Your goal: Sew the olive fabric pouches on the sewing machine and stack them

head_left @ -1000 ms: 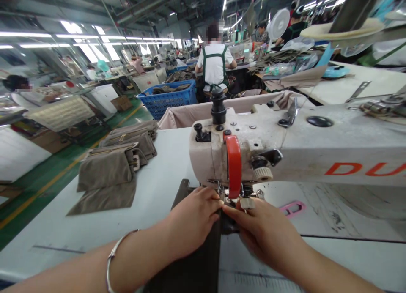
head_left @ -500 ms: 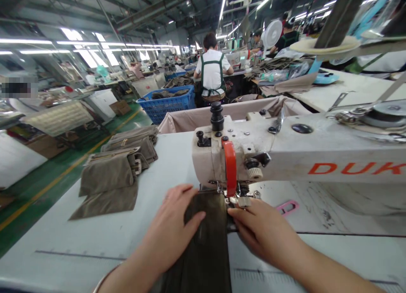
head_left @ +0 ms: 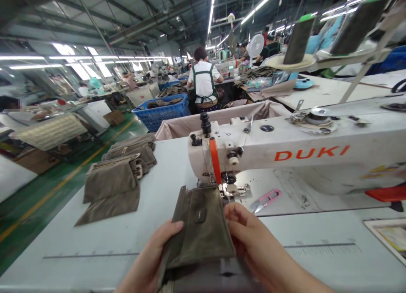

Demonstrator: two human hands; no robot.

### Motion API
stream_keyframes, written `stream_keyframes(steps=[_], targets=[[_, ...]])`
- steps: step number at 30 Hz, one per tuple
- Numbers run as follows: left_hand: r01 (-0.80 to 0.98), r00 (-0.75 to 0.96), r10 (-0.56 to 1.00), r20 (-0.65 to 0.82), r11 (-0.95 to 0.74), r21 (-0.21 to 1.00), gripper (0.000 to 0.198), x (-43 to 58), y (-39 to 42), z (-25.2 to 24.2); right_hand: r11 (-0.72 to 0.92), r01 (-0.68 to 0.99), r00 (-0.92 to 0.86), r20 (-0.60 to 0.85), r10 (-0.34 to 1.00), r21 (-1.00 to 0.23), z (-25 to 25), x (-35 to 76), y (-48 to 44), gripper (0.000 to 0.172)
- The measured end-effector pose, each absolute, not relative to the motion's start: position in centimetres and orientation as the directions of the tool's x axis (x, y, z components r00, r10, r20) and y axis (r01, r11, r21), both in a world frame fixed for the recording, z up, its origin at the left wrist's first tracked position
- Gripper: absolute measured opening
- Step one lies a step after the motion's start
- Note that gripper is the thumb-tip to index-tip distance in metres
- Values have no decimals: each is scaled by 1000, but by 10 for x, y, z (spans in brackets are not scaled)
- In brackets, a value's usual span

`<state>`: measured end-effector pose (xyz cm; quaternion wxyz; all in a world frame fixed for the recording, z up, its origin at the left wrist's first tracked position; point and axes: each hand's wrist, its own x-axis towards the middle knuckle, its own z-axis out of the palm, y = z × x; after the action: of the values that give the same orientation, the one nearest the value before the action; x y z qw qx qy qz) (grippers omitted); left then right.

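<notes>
An olive-brown fabric piece with a small dark label lies in front of the sewing machine's needle area, its far edge close to the presser foot. My left hand grips its left edge, thumb on top and the other fingers hidden beneath. At the right edge, my right hand holds the fabric with curled fingers. The white sewing machine has an orange guard at its head. Pink-handled snips lie on the machine bed, just beyond my right hand.
Stacked olive fabric pieces lie on the left of the table. Behind the machine are a beige cloth-lined bin and a blue crate. A seated person faces away. Thread cones stand at upper right.
The fabric piece has been lifted and turned, so its label now shows. My left hand moved back from its top to its left edge; my right hand drew back from the presser foot.
</notes>
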<state>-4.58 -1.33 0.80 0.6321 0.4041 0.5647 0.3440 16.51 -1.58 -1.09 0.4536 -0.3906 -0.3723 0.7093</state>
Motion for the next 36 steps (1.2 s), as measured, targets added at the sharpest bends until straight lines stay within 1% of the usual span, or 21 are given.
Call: stream_keyframes(steps=[2, 3, 4, 5, 6, 7, 8, 9, 10, 11, 13, 15, 17, 19, 21, 24, 29, 31, 33, 36], targets=[[124, 106, 875, -472, 459, 880, 40, -57, -25, 10, -365, -349, -335, -248, 909, -863, -15, 162, -26, 19], [233, 53, 897, -439, 416, 879, 43, -62, -31, 11, -364, -316, -355, -247, 902, -876, -18, 162, -32, 19], [391, -20, 949, -314, 296, 871, 47, -66, -36, 14, -338, -269, -362, -230, 903, -902, -21, 163, -38, 18], [575, -54, 991, -123, 132, 807, 50, -67, -41, 16, -288, -203, -359, -202, 911, -936, -25, 164, -44, 16], [736, -9, 996, 88, -53, 675, 52, -66, -45, 18, -221, -113, -353, -169, 920, -969, -28, 167, -51, 11], [833, 119, 960, 254, -236, 501, 53, -62, -49, 20, -141, -4, -343, -131, 930, -990, -31, 169, -57, 5], [852, 290, 891, 350, -407, 329, 51, -55, -52, 20, -55, 119, -336, -93, 937, -991, -34, 172, -63, 4], [805, 461, 799, 387, -560, 197, 44, -47, -54, 19, 36, 247, -339, -51, 939, -968, -36, 176, -69, 11], [724, 597, 706, 380, -679, 125, 35, -38, -56, 17, 139, 367, -351, 2, 936, -920, -37, 180, -74, 18], [654, 676, 636, 372, -751, 97, 28, -30, -58, 14, 249, 470, -370, 68, 927, -847, -39, 184, -78, 22], [572, 732, 567, 379, -813, 112, 28, -17, -59, 7, 452, 606, -420, 220, 881, -654, -41, 190, -84, 23], [563, 714, 575, 399, -811, 160, 28, -12, -59, 2, 574, 665, -452, 354, 818, -478, -42, 193, -86, 20], [567, 674, 604, 426, -792, 226, 25, -10, -60, -1, 641, 674, -460, 470, 753, -367, -44, 194, -84, 19], [580, 623, 638, 451, -765, 281, 23, -10, -62, -3, 699, 645, -472, 558, 683, -310, -45, 194, -80, 22], [588, 579, 644, 500, -754, 291, 24, -10, -65, -9, 743, 608, -486, 610, 626, -278, -46, 193, -77, 24], [588, 554, 620, 556, -764, 266, 29, -7, -67, -23, 778, 574, -503, 641, 580, -253, -48, 194, -75, 23], [559, 578, 594, 559, -788, 259, 29, 0, -61, -30, 796, 562, -501, 674, 543, -223, -51, 195, -75, 23], [540, 596, 574, 561, -804, 249, 30, 3, -58, -23, 796, 557, -498, 672, 548, -237, -49, 196, -76, 26], [517, 625, 571, 533, -814, 266, 29, 4, -56, -13, 792, 547, -507, 646, 571, -271, -46, 200, -78, 26], [489, 646, 611, 459, -792, 366, 21, 3, -56, -2, 772, 542, -524, 586, 619, -331, -42, 209, -82, 21]])
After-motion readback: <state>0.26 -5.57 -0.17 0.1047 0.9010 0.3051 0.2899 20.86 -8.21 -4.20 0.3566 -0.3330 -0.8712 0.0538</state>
